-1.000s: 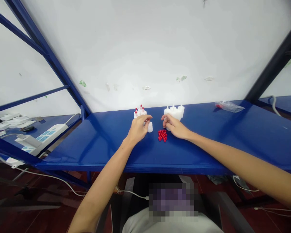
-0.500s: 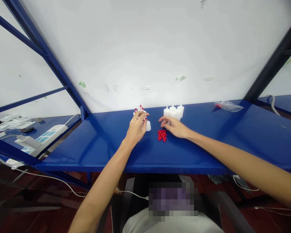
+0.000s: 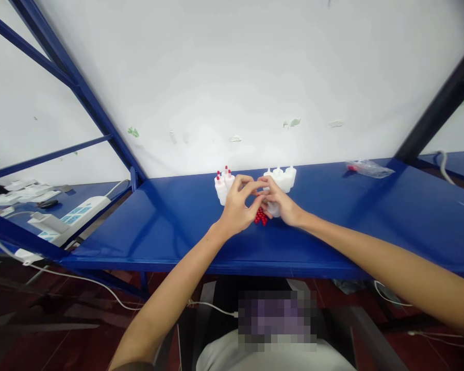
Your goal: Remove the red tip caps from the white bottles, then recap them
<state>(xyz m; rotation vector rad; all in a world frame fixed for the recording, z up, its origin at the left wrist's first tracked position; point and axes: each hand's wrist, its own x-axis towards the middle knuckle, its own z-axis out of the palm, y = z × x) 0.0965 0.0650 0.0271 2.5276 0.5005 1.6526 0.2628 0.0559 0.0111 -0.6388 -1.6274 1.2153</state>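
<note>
Bare left arm and right arm reach forward; left hand and right hand close together, fingers curled.

On the blue table I see red-tipped bottles grouped at left, bare-tipped bottles apart to their right, red caps clustered between, nearer the front, and a clear bag by the back edge.

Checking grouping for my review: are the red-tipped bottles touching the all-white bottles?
Apart: the head view shows blue tabletop between the red-tipped bottles and all-white bottles.
</note>
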